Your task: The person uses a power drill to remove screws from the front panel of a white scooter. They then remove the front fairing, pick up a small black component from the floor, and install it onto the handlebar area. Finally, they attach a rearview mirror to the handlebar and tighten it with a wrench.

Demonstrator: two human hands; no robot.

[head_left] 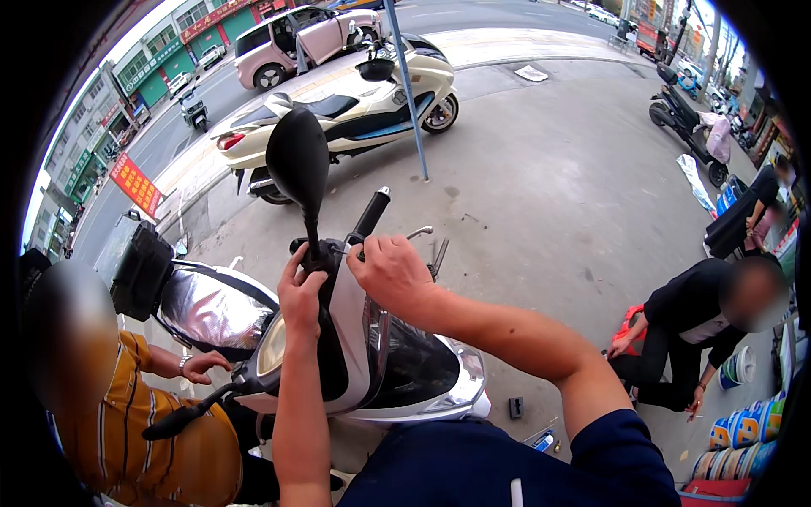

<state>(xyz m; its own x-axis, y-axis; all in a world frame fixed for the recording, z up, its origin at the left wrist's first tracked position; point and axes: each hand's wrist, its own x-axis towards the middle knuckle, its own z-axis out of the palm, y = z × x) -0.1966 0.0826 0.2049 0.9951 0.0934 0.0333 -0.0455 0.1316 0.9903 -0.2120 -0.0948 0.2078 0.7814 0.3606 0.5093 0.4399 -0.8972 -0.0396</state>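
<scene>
Head view: outdoors, grey concrete by a road, curving at the rim. White-and-black scooter sits right in front of me, nose low in view, handlebar across the middle. Cream scooter and a blue-grey pole beyond it, pink car further back.

Fingers: left hand at the foot of the upright black mirror, thumb and forefinger drawn narrow around its base, holding it. Right hand just beside it, fingers bent inward at the near end of the handlebar grip. Palm side faces away, so can't tell whether those are closed on anything.

Edges: silver brake lever sticks out just past my right knuckles; concrete stretches on from there. Left is tight: person in a striped mustard shirt stands close against the scooter, second mirror between us. Crouching person is off right, well apart. Small black block on the ground near my right elbow side.
</scene>
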